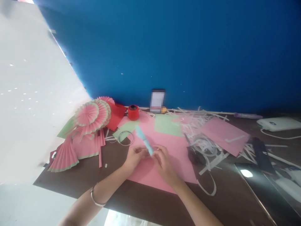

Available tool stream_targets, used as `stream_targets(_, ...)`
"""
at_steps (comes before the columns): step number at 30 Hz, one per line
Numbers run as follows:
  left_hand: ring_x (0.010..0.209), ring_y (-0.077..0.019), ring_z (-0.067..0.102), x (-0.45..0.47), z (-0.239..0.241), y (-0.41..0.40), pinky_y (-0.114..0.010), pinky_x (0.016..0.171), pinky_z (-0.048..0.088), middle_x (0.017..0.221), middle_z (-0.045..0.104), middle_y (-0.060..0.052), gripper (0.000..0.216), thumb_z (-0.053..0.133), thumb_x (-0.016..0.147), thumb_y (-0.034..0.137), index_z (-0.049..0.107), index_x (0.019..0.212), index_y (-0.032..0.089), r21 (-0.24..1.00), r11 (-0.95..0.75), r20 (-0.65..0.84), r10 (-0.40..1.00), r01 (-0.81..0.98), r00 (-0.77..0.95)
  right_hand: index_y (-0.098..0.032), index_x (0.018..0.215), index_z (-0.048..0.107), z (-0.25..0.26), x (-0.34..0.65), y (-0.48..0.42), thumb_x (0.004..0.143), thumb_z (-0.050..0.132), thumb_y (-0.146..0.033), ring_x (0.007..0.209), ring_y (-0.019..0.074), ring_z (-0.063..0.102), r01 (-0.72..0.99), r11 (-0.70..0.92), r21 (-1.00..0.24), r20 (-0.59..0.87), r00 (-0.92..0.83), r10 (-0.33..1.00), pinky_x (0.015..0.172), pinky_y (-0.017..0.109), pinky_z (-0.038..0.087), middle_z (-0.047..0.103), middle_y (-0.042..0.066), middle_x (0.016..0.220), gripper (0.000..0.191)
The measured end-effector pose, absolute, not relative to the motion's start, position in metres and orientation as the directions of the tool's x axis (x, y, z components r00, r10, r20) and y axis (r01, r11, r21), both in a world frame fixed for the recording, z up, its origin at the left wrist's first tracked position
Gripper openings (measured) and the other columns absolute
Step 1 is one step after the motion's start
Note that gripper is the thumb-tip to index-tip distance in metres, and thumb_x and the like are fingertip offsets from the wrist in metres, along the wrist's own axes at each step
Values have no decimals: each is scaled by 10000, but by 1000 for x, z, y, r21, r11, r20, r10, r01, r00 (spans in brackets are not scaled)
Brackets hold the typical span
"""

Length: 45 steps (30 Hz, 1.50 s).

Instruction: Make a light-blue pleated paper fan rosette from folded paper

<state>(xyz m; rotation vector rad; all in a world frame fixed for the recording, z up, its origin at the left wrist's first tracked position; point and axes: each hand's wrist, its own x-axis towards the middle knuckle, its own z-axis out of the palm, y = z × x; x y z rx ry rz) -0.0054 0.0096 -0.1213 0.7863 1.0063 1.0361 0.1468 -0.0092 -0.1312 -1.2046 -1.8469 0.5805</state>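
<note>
Where both hands meet above the pink sheet [162, 147], toward the near edge of the table [77, 179], the left hand [133, 157] and right hand [164, 164] each have fingers clenched on the lower end of a light-blue stick [143, 138], which tilts up toward the far edge. Pleated paper fans [90, 116] lie by the left edge; a red tape roll [133, 112] stands at the far edge.

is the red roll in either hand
No, the red roll stands far back, apart from the left hand and right hand, which both hold a light blue stick.
</note>
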Motion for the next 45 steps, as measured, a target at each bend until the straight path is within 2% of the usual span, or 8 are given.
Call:
stream_targets(8, 736, -205, 654, -10, -132, 17, -311, 734, 494, 741, 695, -86, 280, 741, 603, 305, 686, 788, 102, 873, 330, -326, 942, -360, 73, -239, 887, 546, -124, 168, -5, 854, 425, -186, 872, 198, 583, 532, 463, -709, 598, 107, 794, 791, 376, 491, 591, 55, 838, 136)
stream_targets(11, 720, -201, 656, -10, -129, 14, -293, 697, 495, 753, 700, -85, 285, 727, 620, 306, 685, 826, 113, 893, 361, -335, 932, -269, 140, -218, 1021, 574, -122, 179, 7, 846, 434, -204, 1197, 271, 417, 685, 346, -641, 613, 185, 768, 980, 511, 354, 513, 117, 1181, 223)
stream_targets(14, 665, -190, 652, -8, -125, 12, -276, 636, 494, 722, 700, -81, 282, 725, 616, 320, 688, 808, 117, 908, 376, -344, 921, -186, 183, -212, 1140, 544, -123, 179, 9, 843, 443, -238, 1323, 318, 208, 759, 272, -592, 555, 139, 820, 1023, 587, 251, 322, 120, 1382, 315)
stream_targets(21, 526, -135, 595, -10, -114, 7, -259, 572, 484, 611, 663, -51, 219, 714, 624, 300, 680, 730, 112, 901, 401, -305, 856, -165, 417, -295, 1068, 589, -127, 164, -2, 846, 432, -178, 1199, 222, 441, 564, 527, -636, 488, -236, 841, 937, 398, 452, 402, 64, 1319, 296)
stream_targets(26, 588, -168, 625, -13, -110, 4, -272, 586, 481, 653, 668, -80, 210, 688, 665, 296, 666, 732, 97, 895, 425, -281, 773, -136, 568, -296, 986, 620, -128, 170, -7, 857, 433, -185, 1010, 177, 567, 458, 500, -735, 420, -271, 866, 844, 337, 511, 518, 53, 1168, 253)
stream_targets(33, 828, -188, 630, -11, -112, 12, -280, 768, 461, 911, 678, -91, 392, 723, 650, 354, 645, 964, 134, 885, 347, -207, 890, -309, 407, -302, 965, 658, -125, 162, -14, 843, 473, -300, 930, 201, 589, 372, 508, -777, 472, -190, 861, 787, 352, 528, 568, 63, 1007, 222)
stream_targets(38, 728, -161, 630, -8, -118, 9, -273, 719, 457, 779, 673, -55, 357, 759, 610, 351, 642, 870, 135, 826, 390, -247, 900, -408, 359, -313, 952, 674, -123, 153, -14, 828, 504, -260, 888, 172, 586, 340, 518, -785, 476, -204, 855, 791, 318, 518, 548, 46, 953, 217)
stream_targets(45, 729, -145, 632, -6, -121, 5, -273, 746, 464, 761, 667, -33, 265, 759, 627, 221, 599, 825, 145, 652, 469, -276, 879, -595, 389, -341, 1115, 601, -129, 153, -14, 845, 494, -223, 929, 167, 563, 280, 579, -765, 519, -263, 813, 808, 317, 507, 530, 46, 988, 314)
